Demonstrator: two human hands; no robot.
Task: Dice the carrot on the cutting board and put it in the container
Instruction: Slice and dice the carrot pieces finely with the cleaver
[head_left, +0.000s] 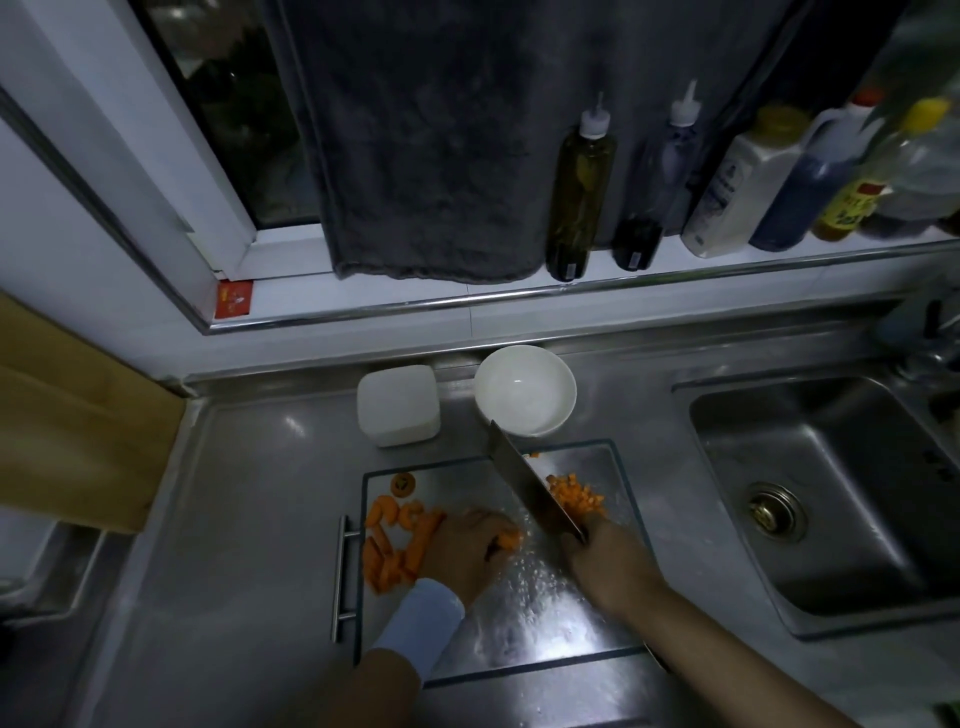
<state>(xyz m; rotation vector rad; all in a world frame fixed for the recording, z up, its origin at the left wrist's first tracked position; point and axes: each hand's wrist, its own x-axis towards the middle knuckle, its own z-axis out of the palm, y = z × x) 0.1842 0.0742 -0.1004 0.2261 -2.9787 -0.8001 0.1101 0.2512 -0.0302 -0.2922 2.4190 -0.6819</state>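
Note:
A steel cutting board (524, 618) lies on the counter. My left hand (465, 551) holds down a bundle of carrot strips (509, 540) near the board's middle. More carrot strips (387, 556) lie to its left, with a carrot end slice (402, 483) above them. My right hand (605, 556) grips the handle of a cleaver (530, 486), whose blade points away toward the far edge, just right of the held strips. A pile of diced carrot (574, 493) sits to the right of the blade. Behind the board stand a white bowl (524, 389) and a white square container (397, 405).
A steel sink (831, 499) lies to the right. Several bottles (579, 182) stand on the window ledge behind, beside a hanging grey towel (426, 145). A wooden board (72, 426) leans at the left. The cutting board's handle (340, 577) sticks out on its left side.

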